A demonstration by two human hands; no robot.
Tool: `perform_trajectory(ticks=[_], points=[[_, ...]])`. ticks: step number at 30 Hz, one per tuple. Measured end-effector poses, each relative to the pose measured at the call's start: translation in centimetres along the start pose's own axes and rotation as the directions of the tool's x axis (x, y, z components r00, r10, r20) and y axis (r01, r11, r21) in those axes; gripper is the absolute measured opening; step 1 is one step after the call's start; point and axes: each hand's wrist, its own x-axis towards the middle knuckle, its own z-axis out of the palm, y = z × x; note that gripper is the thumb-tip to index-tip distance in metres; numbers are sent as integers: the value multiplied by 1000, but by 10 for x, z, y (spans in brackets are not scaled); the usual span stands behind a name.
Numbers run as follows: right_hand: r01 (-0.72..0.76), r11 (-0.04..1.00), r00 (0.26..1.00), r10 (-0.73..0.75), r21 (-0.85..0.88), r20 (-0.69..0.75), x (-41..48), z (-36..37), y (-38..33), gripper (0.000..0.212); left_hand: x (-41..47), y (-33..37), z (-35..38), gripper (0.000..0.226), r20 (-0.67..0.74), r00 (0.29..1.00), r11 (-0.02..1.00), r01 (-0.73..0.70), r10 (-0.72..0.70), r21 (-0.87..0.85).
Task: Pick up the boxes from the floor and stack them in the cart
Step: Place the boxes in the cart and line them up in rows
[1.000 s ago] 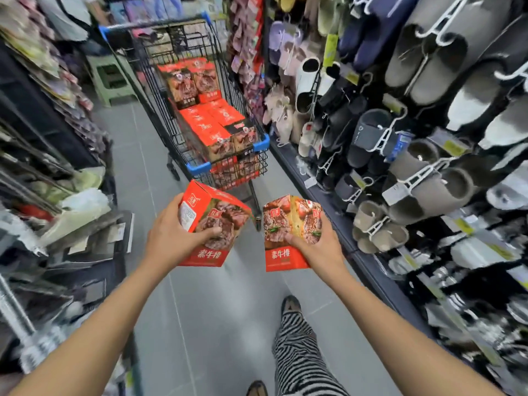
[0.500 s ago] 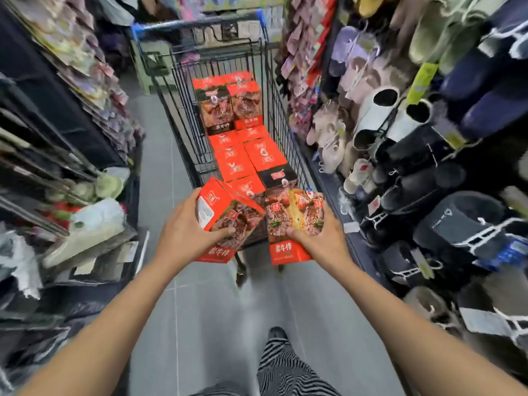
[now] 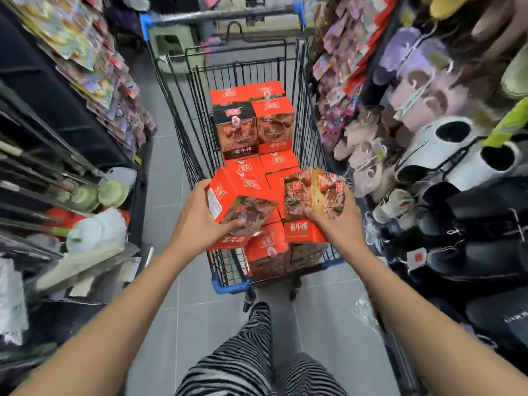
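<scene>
Head view, cart: a black wire shopping cart (image 3: 183,124) with blue corner bumpers stands in a narrow aisle straight ahead of the person. Its grey handle bar (image 3: 225,14) is at the far end.
Left hand: the left hand (image 3: 197,218) is over the cart's near left corner. It grips a red box (image 3: 248,207), thumb across the picture face and fingers curled round the far side.
Left box: tilted, one corner pointing down, held above the cart's near end and not resting on the load.
Right hand: the right hand (image 3: 334,221) is over the cart's near right side. It is closed round a second box (image 3: 314,192), with the thumb on the front and the fingers behind.
Right box: held nearly upright with its red base lowest, just beside the left box and above the cart's near end.
Boxes in the cart: two upright boxes (image 3: 271,124) stand at the cart's far end. A flat layer of red boxes (image 3: 274,162) fills the middle. More boxes (image 3: 268,252) stand against the near wall, below the hands.
Right of the cart: a rack of slippers (image 3: 445,138), hung in pairs.
Left of the cart: dark shelves (image 3: 71,115) with packets and bagged goods.
Beyond the cart: a green stool (image 3: 174,44) on the floor.
Before the cart: grey tiled floor (image 3: 160,172) and legs in striped trousers (image 3: 251,352).
</scene>
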Motion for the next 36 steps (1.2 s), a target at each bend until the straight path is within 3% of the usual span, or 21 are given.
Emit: perform_trajectory(ticks=[5,9,26,31,36], points=[[-29,999,999,30,-38,22,49,9,-10,134,60,0,8,87,45,998,999,51,-50,-9],[-35,998,998,38,-56,47,83,12,-10,124,100,0,20,86,61,994,994,89,-85,-70],[72,984,964,-26,-164,264,206,25,-2,123,178,5,74,104,-155,954,951,220,-257,-219],[46,987,964,-4,-152,266,210,27,3,122,190,-6,79,103,-109,970,969,201,-217,-147],[-3,983,962,52,-182,266,206,27,9,119,188,-25,66,103,-91,956,959,271,-277,-77]])
